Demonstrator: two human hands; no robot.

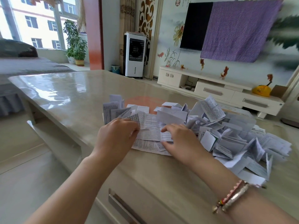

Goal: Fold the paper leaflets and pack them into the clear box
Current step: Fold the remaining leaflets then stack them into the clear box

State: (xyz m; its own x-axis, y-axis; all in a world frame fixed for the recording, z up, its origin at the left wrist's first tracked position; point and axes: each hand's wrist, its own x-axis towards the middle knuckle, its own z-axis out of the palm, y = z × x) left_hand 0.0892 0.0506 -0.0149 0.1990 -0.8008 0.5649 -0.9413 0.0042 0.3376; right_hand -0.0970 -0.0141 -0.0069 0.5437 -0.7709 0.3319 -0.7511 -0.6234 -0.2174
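Two hands work one printed leaflet [151, 126] lying partly folded on the table [68, 94]. The left hand [115, 136] pinches its left edge between thumb and fingers. The right hand [181, 139] grips its right edge, fingers curled over the paper. Another sheet [145, 145] lies flat beneath. A heap of folded leaflets [226, 138] sits just right of the hands. The clear box [239, 117] stands behind the heap, largely hidden by it

Bright window [32, 21] daylight, glaring tabletop [61, 92], blurred edges.
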